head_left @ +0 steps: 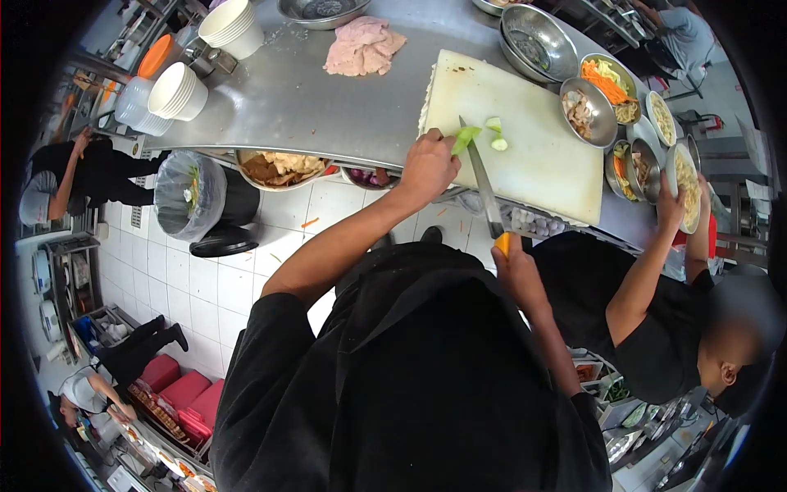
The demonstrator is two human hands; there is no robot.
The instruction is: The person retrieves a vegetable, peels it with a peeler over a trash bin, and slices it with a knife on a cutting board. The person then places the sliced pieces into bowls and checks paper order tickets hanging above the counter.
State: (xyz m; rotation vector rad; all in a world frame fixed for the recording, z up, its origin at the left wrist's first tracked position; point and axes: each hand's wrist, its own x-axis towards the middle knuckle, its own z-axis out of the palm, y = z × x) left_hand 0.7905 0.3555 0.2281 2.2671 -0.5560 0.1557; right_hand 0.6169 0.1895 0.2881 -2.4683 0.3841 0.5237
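Note:
My left hand [432,168] is closed at the near left edge of the white cutting board [545,148], pinching a light green vegetable piece [465,140]. I cannot make out the vegetable's kind. In my right hand [520,277] is the yellow handle of a kitchen knife [487,190]. Its long blade points away from me over the board, the tip beside the held piece. Two small cut green pieces, one of them a pale chunk [498,144], lie just right of the blade.
Metal bowls, one of meat pieces [579,111], crowd the board's right. A co-worker [656,303] there holds a dish of pale food [687,184]. A pink cloth [365,47] and stacked white tubs [179,92] stand on the steel counter [287,102]. A lined bin [187,193] is at left.

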